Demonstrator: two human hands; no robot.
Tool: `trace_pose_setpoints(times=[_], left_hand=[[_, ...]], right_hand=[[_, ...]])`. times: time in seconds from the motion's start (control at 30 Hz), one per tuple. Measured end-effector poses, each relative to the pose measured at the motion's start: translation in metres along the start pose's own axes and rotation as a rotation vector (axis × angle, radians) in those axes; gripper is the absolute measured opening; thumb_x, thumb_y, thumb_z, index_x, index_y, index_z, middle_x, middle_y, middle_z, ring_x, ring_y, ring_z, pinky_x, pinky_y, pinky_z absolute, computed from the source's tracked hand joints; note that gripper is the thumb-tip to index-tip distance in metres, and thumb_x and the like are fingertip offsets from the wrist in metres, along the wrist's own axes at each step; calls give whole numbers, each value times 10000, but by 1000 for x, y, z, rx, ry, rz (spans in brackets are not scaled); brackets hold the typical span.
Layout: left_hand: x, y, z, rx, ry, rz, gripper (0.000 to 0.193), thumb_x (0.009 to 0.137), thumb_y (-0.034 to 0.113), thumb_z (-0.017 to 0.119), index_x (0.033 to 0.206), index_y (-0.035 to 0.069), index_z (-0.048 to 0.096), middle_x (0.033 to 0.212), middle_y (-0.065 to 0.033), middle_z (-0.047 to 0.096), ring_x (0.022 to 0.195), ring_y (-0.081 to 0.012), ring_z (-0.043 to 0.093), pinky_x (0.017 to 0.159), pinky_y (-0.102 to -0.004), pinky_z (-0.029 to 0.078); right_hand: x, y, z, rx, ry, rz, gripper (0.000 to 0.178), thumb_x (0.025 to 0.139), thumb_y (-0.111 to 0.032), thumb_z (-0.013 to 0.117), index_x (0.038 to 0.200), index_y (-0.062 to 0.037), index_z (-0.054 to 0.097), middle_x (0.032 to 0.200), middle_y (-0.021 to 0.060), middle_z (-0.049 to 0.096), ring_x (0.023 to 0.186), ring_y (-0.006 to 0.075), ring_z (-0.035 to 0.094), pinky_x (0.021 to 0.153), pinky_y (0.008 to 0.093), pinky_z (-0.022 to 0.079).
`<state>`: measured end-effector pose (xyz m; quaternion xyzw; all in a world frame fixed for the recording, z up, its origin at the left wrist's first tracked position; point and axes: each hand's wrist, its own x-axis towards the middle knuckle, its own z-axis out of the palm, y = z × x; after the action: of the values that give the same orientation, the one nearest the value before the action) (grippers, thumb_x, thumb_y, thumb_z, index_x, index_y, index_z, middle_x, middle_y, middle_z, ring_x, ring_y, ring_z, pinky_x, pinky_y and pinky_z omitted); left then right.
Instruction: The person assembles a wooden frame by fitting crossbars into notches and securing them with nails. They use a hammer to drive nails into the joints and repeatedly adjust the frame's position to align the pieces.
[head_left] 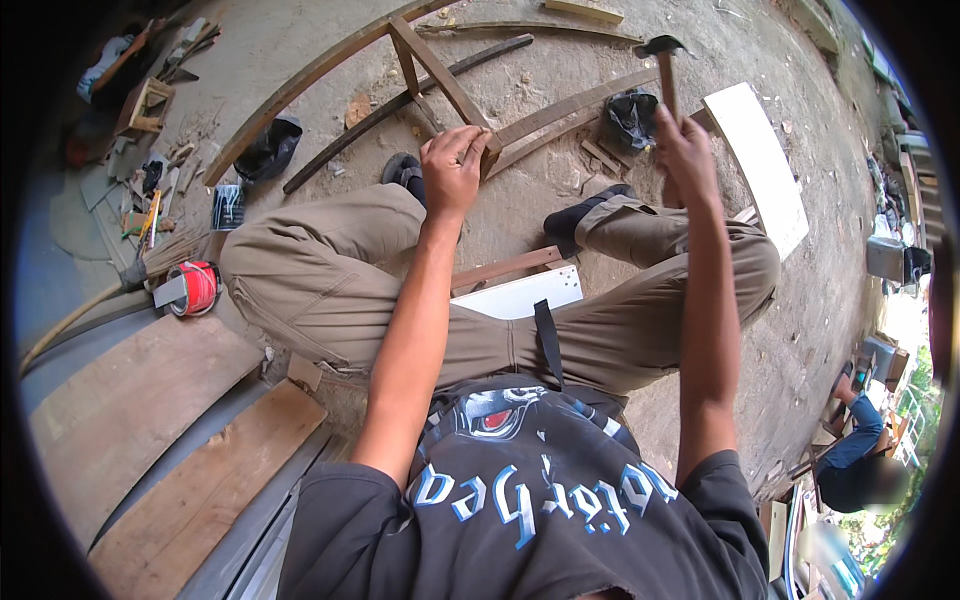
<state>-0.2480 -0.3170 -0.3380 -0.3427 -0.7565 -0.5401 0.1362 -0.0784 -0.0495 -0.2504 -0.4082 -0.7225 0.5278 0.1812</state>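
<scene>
My right hand [687,158] is wrapped around the wooden handle of a hammer [672,88], raised with its dark metal head uppermost. My left hand [453,166] is closed in a pinch at the corner joint of a wooden frame [445,85]; whatever its fingertips hold is too small to make out. Long curved strips and a crosspiece form the frame, which stands in front of my feet. Between my thighs sits a white board [520,293] with a brown wooden strip [507,270] alongside it.
Black plastic bags [270,148] lie on the dirt floor. A white panel [757,165] leans at the right. To my left are a red can [193,288], a paint-streaked dark tin [228,207] and wide boards [205,490]. Another person [858,440] is at the far right.
</scene>
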Motion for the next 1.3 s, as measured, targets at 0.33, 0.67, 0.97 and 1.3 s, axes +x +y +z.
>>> trace_pose_setpoints(times=[0.33, 0.67, 0.97, 1.3], left_hand=[[-26, -16, -4, -49, 38, -206, 190, 898, 108, 699, 1068, 24, 708, 922, -135, 741, 876, -243, 729, 774, -325, 540], [-22, -16, -2, -197, 76, -248, 257, 875, 78, 697, 1131, 93, 673, 896, -96, 730, 858, -216, 721, 730, -329, 526], [-20, -11, 0, -217, 50, -245, 245, 843, 17, 681, 1083, 61, 706, 1005, -140, 728, 951, -322, 702, 822, -398, 549], [-22, -15, 7, -253, 66, -248, 186, 849, 28, 721, 1033, 47, 740, 984, -115, 749, 925, -232, 732, 798, -326, 557]], right_hand=[[-51, 7, 106, 68, -174, -136, 297, 998, -331, 643, 881, -79, 540, 642, -72, 450, 467, 17, 408, 387, 209, 316], [-48, 14, 116, -214, -100, -194, 399, 919, -355, 725, 932, 30, 621, 656, 64, 565, 598, 136, 521, 559, 339, 444], [-52, 2, 158, -378, 54, -424, 410, 793, -248, 836, 993, 39, 623, 838, 156, 609, 708, 287, 584, 692, 393, 482], [-49, 5, 162, -430, 19, -614, 364, 814, -197, 806, 1036, 37, 639, 983, 214, 647, 914, 392, 645, 817, 436, 503]])
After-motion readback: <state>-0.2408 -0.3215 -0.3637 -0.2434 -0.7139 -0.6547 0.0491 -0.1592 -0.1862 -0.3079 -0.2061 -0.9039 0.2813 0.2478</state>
